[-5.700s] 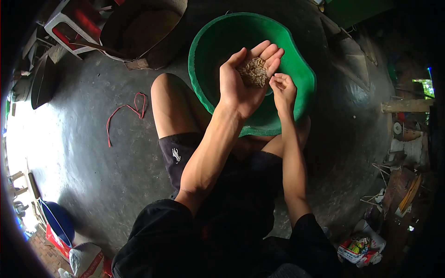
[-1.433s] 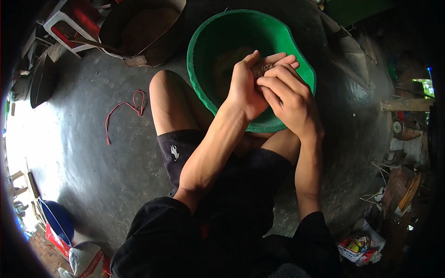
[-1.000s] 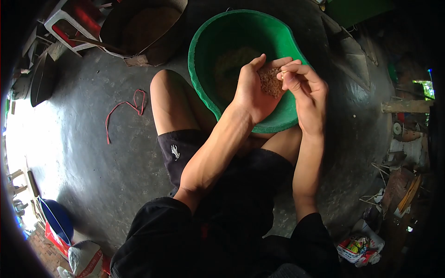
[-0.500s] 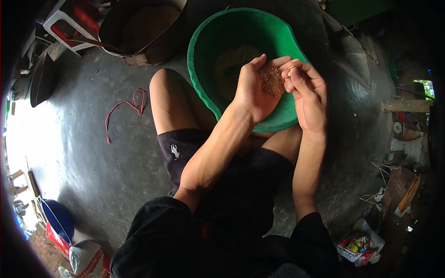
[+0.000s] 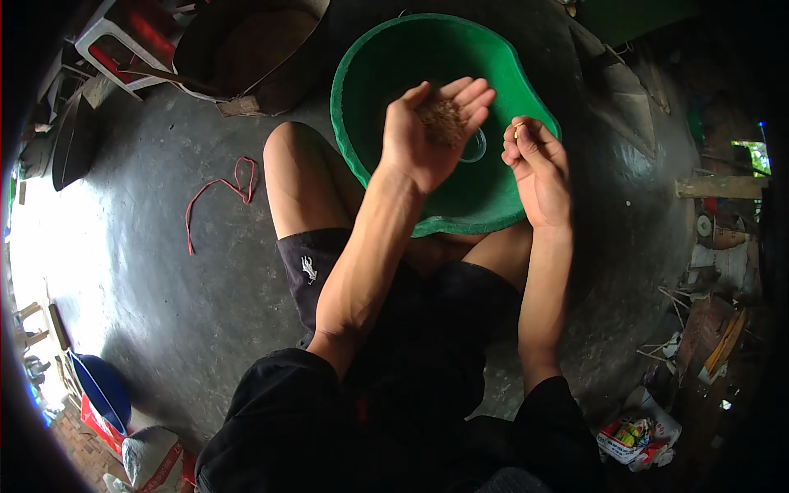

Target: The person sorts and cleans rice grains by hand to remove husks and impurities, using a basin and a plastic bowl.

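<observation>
My left hand (image 5: 419, 148) is palm up above the green basin (image 5: 526, 70), fingers stretched and slightly cupped under a heap of brown grains (image 5: 442, 123). Over the basin's right rim, my right hand (image 5: 540, 164) pinches a small pale yellow piece, perhaps a grain, (image 5: 518, 128) between thumb and fingertips. The basin rests by my bent legs. A clear round edge, like a small bowl or lid, (image 5: 478, 148) shows inside it behind my left hand. Shadow and my hand hide much of the basin's bottom.
A large dark pan (image 5: 283, 82) with brown contents stands at the upper left, beside a red and white stool (image 5: 123, 41). Red string (image 5: 193, 209) lies on the dark floor. A blue basin (image 5: 103, 390) is at lower left; wood scraps (image 5: 707, 337) and wrappers (image 5: 637, 435) lie right.
My left hand has moved left and slightly up with the grains, away from my right hand, and its fingers have spread. My right hand still pinches the small piece.
</observation>
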A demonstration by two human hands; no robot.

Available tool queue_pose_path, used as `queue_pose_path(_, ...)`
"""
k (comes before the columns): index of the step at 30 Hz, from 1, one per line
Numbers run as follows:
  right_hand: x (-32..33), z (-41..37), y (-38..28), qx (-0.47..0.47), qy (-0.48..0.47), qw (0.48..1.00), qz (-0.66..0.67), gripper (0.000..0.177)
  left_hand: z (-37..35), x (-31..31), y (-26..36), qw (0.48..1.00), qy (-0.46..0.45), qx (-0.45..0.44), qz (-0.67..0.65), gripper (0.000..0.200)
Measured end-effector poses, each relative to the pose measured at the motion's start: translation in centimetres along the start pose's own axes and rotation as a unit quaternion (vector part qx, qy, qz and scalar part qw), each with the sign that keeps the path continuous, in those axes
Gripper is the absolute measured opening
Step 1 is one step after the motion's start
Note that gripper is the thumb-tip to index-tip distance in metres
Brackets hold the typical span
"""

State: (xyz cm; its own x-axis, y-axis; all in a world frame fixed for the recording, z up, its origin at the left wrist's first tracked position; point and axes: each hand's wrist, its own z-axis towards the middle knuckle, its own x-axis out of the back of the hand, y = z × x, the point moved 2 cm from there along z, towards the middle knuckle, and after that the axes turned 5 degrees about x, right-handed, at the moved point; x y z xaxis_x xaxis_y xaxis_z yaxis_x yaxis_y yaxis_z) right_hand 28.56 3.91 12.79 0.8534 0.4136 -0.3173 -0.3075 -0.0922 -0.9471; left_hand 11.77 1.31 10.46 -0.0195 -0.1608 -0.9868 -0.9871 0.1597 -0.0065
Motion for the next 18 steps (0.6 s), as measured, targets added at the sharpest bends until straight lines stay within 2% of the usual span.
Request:
queue_pose_path(5,3.6,1.3,4.5,-0.027,0.077,0.993,-0.091,0.019,-0.2,0.9,2.6,0.998,-0.033,-0.021,-0.045,0.054)
queue_pose_path(7,4.4,1.8,5.9,-0.026,0.115,0.962,-0.246,0.018,-0.3,1.2,3.1,0.998,-0.036,-0.032,-0.046,0.054)
queue_pose_path(8,5.3,2.1,7.0,-0.018,0.122,0.954,-0.274,0.017,-0.3,1.3,3.3,0.998,-0.036,-0.032,-0.046,0.054)
queue_pose_path(18,6.9,2.1,8.9,-0.021,0.136,0.95,-0.282,0.02,0.0,1.7,3.4,0.998,-0.024,-0.037,-0.046,0.054)
